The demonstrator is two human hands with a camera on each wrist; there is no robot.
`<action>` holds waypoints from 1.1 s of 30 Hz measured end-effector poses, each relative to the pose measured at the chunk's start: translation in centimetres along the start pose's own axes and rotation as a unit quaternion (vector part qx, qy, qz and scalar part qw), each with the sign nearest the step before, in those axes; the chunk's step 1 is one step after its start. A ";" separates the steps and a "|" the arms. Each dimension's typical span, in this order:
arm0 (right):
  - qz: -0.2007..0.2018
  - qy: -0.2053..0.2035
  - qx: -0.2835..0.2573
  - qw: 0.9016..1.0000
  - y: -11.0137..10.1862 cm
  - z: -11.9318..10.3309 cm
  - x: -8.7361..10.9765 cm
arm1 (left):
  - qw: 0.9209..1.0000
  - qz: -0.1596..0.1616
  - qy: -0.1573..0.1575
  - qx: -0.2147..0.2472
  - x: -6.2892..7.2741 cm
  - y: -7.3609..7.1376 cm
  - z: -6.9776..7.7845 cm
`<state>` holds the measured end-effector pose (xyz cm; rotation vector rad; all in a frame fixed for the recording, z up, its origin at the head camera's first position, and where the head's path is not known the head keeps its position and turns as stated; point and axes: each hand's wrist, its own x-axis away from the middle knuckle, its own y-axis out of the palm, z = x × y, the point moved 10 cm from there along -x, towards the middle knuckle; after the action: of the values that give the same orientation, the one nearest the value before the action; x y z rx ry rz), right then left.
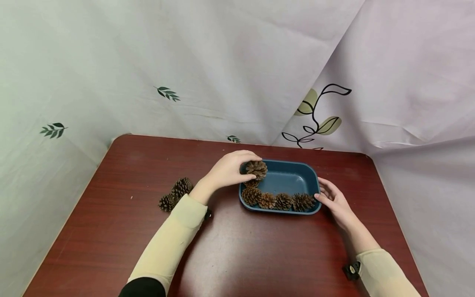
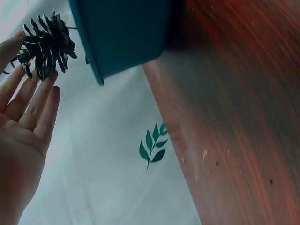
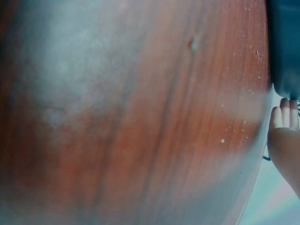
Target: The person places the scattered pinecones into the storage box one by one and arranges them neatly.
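Note:
My left hand [image 1: 231, 170] holds a brown pine cone [image 1: 257, 168] between thumb and fingers over the left end of a blue rectangular tray [image 1: 287, 180]. The left wrist view shows the held pine cone [image 2: 49, 46] at the fingertips, beside the tray's outer wall [image 2: 122, 33]. A row of pine cones [image 1: 283, 201] lines the tray's near side, and another pine cone [image 1: 251, 184] lies partly hidden below the held one. At the tray's right end, my right hand [image 1: 335, 202] grips the rim, thumb on top and fingers along the outside.
Several loose pine cones [image 1: 182, 187] lie on the dark red table [image 1: 237, 255] to the left, partly behind the left forearm. A white cloth with leaf prints [image 1: 230, 74] hangs along the table's back edge.

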<state>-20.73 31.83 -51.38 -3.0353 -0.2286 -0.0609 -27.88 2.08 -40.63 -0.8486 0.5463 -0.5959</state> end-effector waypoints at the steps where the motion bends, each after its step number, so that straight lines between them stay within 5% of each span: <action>1: -0.001 0.000 0.000 1.000 0.0 0.0 0.0 | 1.000 -0.005 -0.001 -0.001 -0.2 0.3 0.0; 16: -0.023 0.001 -0.043 0.999 0.2 0.4 0.0 | 0.998 -0.056 -0.014 0.013 -2.3 4.4 -0.1; 33: -0.107 -0.033 -0.109 0.988 0.5 0.7 0.1 | 0.993 -0.115 -0.024 -0.003 -3.1 7.6 -0.3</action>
<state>-20.50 31.38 -52.12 -3.2178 -0.5918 0.0003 -28.32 8.01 -46.32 -0.9367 0.4098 -0.7820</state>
